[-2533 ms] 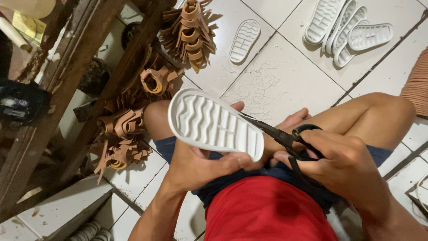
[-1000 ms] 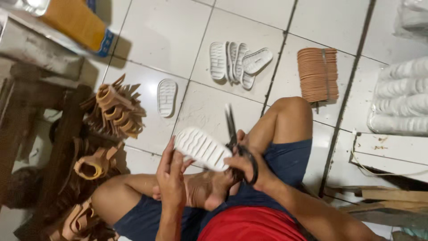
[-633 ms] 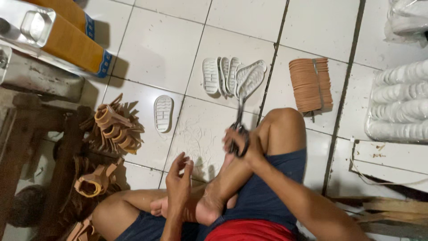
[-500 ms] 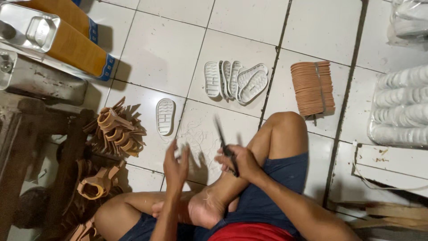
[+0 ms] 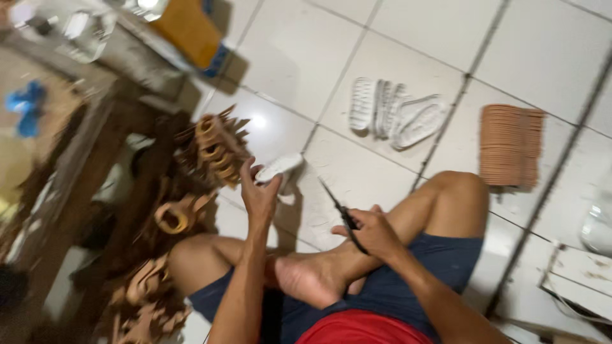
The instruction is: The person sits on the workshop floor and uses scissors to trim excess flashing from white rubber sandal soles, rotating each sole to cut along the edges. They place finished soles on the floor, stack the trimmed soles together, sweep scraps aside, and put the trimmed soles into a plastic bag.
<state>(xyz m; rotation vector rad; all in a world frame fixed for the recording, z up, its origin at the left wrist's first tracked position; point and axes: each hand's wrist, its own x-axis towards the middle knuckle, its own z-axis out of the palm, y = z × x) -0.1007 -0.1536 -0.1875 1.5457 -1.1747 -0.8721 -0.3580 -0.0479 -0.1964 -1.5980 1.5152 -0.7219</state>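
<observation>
White rubber sole (image 5: pixel 278 167) is lying on the floor tile (image 5: pixel 357 172) and our left hand (image 5: pixel 260 191) is closing thumb and fingers over its near end — we judge it light and bendy, easiest pinched at the edge. Our right hand (image 5: pixel 373 232) is wrapping tight around black scissors (image 5: pixel 340 213), blades pointing up-left, resting by our crossed leg. Tan straps (image 5: pixel 213 150) are crowding just left of the sole; more white soles (image 5: pixel 395 114) and a stack of tan pieces (image 5: pixel 510 143) are lying well apart.

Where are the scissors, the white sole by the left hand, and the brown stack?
scissors (image 5: pixel 336 207), head view, on the blades.
white sole (image 5: pixel 279 167), head view, its middle.
brown stack (image 5: pixel 510 145), head view, its middle.
</observation>
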